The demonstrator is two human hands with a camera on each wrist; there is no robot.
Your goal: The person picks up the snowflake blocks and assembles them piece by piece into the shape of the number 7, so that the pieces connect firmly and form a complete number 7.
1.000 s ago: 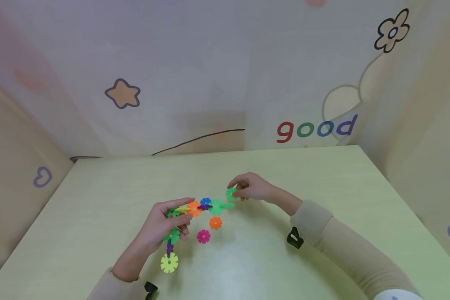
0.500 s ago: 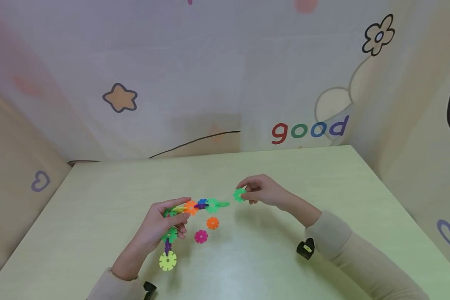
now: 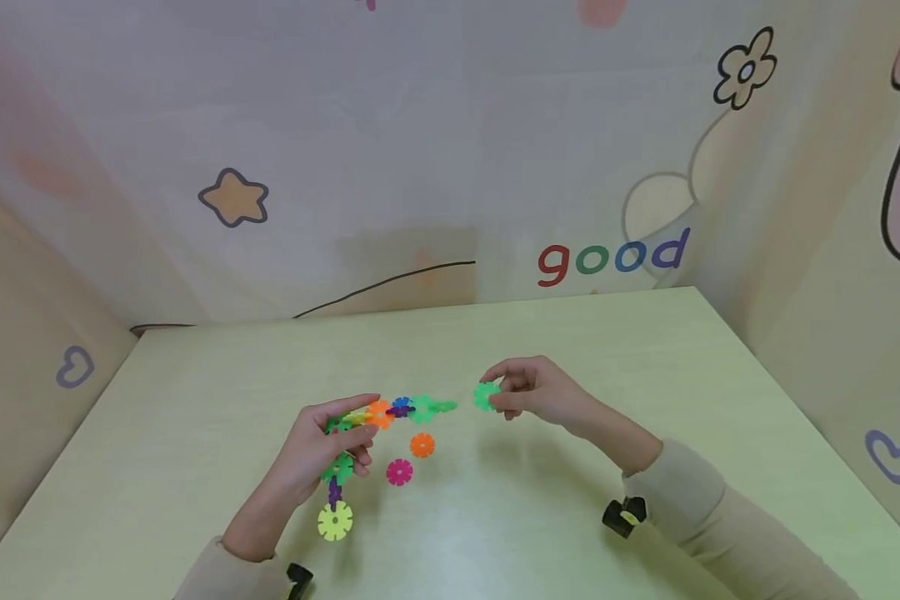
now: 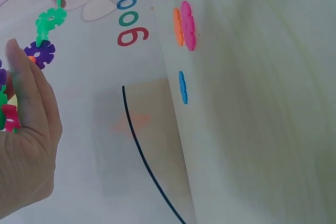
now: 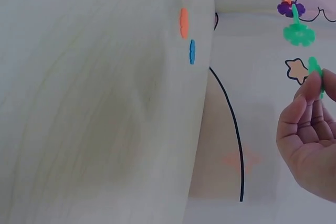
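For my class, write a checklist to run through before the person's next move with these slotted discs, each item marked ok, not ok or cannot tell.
1. Left hand grips the chain: ok.
2. Right hand pinches the green disc by its edge: ok.
3. Green disc touches the chain's end disc: not ok, the head view shows a gap.
4. Their slots line up for joining: cannot tell.
5. Pink disc, orange disc and blue disc lie on the table, apart from both hands: ok.
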